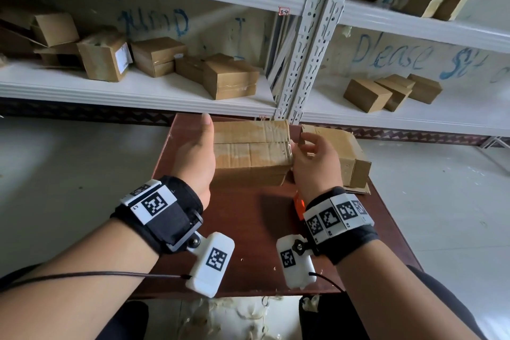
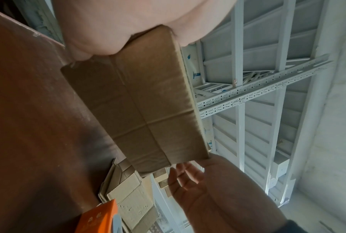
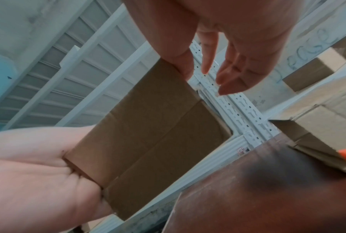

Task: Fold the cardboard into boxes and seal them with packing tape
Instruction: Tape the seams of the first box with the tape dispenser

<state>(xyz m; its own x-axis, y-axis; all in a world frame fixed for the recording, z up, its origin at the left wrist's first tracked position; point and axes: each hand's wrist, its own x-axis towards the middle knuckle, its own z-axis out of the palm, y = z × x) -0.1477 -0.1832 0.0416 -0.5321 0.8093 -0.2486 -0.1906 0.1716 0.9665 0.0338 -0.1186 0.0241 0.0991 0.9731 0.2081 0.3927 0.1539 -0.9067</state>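
Step in hand, as judged: a cardboard box (image 1: pixel 249 150) is folded up and held above the brown tabletop (image 1: pixel 256 232), its top flaps meeting along a centre seam. No tape is visible on that seam, though the view is too soft to be sure.

The left hand (image 1: pixel 197 152) clasps the box's 9 o'clock end, thumb laid along the top edge. This grip is closed on the box. The right hand (image 1: pixel 314 159) sits at the 3 o'clock end with fingers loosely extended. Its thumb touches the corner and nothing is clasped.

The next move probably calls for the orange tape dispenser (image 1: pixel 298 205), lying just under the right wrist at 5 o'clock from the box.

A second, open carton (image 1: pixel 347 152) lies at 3 o'clock on the tabletop.

White metal shelving (image 1: pixel 306 44) at 12 o'clock carries more boxes. The floor is pale.
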